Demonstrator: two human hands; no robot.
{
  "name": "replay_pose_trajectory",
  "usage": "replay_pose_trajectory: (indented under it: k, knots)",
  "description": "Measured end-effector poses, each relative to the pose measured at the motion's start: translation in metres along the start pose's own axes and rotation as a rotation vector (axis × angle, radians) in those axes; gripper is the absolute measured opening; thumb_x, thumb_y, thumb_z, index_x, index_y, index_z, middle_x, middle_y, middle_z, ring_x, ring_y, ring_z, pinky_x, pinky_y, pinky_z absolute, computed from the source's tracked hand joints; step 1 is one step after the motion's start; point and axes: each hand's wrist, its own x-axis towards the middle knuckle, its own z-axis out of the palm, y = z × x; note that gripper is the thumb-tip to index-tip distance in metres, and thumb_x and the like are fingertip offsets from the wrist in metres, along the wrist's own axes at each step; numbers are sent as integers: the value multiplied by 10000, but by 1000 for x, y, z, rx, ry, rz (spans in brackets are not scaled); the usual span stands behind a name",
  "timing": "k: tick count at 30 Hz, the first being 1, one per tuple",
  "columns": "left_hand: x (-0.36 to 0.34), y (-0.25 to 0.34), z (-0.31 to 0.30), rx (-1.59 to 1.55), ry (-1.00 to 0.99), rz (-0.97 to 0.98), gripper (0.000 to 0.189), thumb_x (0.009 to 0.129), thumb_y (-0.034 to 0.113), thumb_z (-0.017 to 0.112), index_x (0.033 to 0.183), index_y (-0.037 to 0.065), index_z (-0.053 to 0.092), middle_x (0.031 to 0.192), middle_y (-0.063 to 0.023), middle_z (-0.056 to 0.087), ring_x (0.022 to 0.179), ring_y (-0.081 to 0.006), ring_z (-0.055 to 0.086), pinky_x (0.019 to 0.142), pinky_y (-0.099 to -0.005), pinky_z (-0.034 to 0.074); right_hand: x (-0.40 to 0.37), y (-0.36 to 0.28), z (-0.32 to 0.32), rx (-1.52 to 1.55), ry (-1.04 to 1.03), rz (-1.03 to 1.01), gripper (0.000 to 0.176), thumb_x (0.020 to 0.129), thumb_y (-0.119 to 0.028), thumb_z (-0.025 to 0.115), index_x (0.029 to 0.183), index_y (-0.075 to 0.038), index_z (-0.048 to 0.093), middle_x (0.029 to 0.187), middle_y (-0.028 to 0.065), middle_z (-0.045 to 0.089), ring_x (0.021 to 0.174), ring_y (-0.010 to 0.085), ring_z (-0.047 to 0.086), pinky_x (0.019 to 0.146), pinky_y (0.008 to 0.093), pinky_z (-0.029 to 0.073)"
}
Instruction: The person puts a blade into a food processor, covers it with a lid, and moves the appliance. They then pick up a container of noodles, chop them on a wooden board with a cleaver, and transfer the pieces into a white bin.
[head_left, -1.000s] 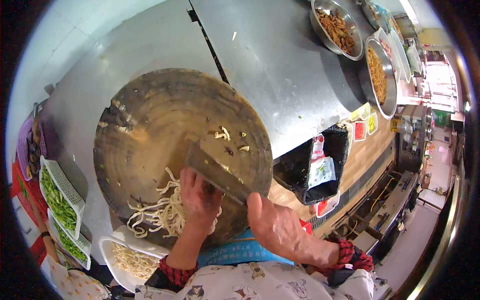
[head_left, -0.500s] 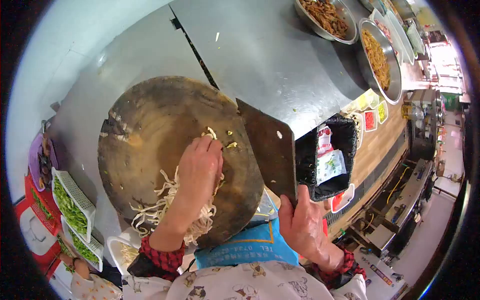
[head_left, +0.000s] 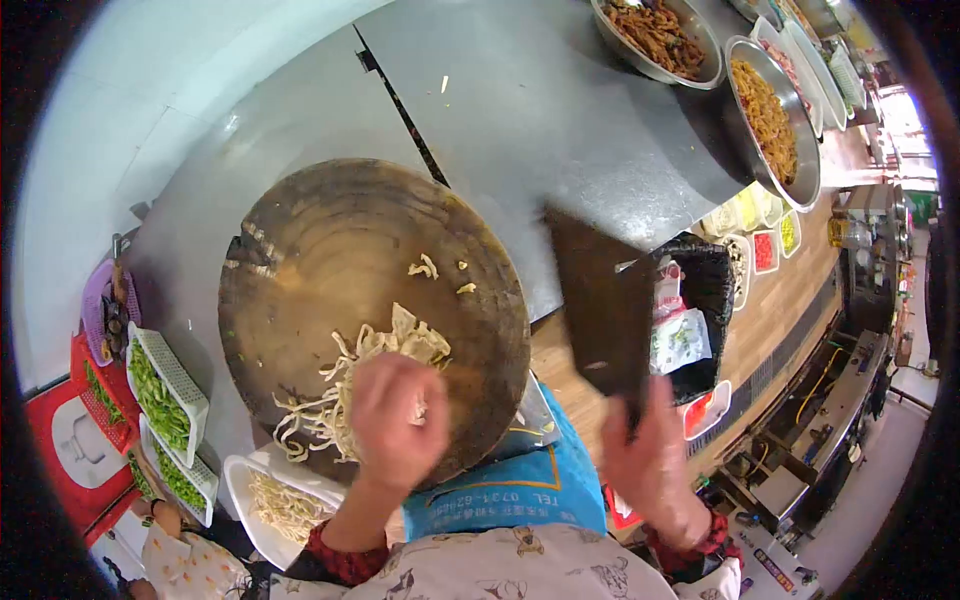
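A round wooden chopping block (head_left: 330,220) stands on the metal table. Pale sliced strips (head_left: 335,405) lie in a pile near its front edge, with a few small scraps (head_left: 425,267) farther back. My left hand (head_left: 398,415) is over the pile, blurred, its fingers curled; what they may hold is hidden. To the right of the block, my right hand (head_left: 655,465) grips a broad dark cleaver (head_left: 600,300) by its handle. The cleaver is blurred, its blade pointing away from me. A white basket (head_left: 240,490) with more pale strips sits against the block's front left.
Metal bowls of brown food (head_left: 708,70) and orange-yellow food (head_left: 738,110) stand at the back right. A black-lined bin (head_left: 712,275) is beyond the cleaver. White baskets of cut greens (head_left: 205,415) stand at the left. Part of another person (head_left: 190,565) shows at lower left.
My left hand has drawn back toward me from the small scraps to the pile. The cleaver has moved right, away from the block, with my right hand.
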Motion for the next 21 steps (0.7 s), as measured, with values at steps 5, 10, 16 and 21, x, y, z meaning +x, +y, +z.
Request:
replay_pose_trajectory:
  k: [5, 10, 16, 21]
  knots:
    - [-22, -47, 13, 103, 37, -91, 338, 622, -13, 680, 954, 12, 618, 1046, -152, 575, 978, -376, 541, 851, -418, 446, 9, -27, 68, -45, -226, -519, 182, 779, -2, 547, 915, -10, 427, 634, 140, 498, 508, 301, 571, 409, 422, 450]
    - [-40, -71, 33, 6, 7, -178, 378, 598, 11, 704, 968, 33, 628, 1106, -153, 575, 1058, -393, 510, 878, -451, 440, 27, -49, 86, -389, -255, -528, 126, 782, -41, 536, 822, -33, 417, 594, 102, 502, 466, 275, 591, 375, 378, 467]
    - [-40, -77, 44, -42, 41, -145, 369, 607, 81, 725, 963, 46, 634, 1079, -164, 582, 1028, -383, 542, 893, -467, 433, 37, -67, 110, -552, -228, -517, 89, 814, -106, 515, 761, -60, 460, 566, 66, 559, 443, 170, 609, 348, 307, 484]
    - [-31, -73, 41, 122, 111, -134, 341, 611, 89, 726, 940, 61, 644, 1024, -150, 601, 1010, -362, 555, 877, -459, 442, 57, -76, 102, -493, -267, -438, 123, 790, -55, 529, 804, -32, 410, 600, 125, 553, 493, 255, 625, 375, 355, 483]
